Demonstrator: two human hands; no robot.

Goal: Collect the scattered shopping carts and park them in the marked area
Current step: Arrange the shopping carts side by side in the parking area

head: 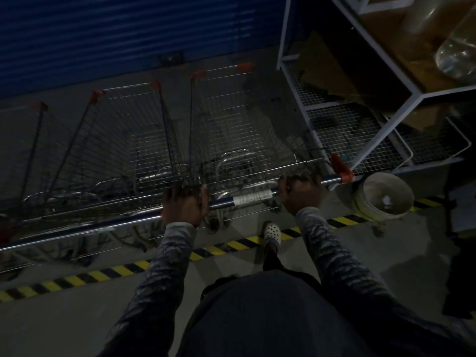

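A wire shopping cart (247, 119) with orange corner caps stands in front of me. Both hands grip its chrome handle bar (247, 200): my left hand (184, 206) toward the bar's left part, my right hand (301, 193) near the orange end cap. To its left a second cart (128, 124) stands parallel, and a third (33, 135) shows at the far left. All sit beyond a yellow-and-black striped floor line (123, 270), facing a blue shutter (128, 34).
A white metal rack (360, 104) with mesh shelves stands close on the right. A pale bucket (381, 197) sits on the floor by the handle's right end. My foot in a white clog (271, 233) is on the striped line.
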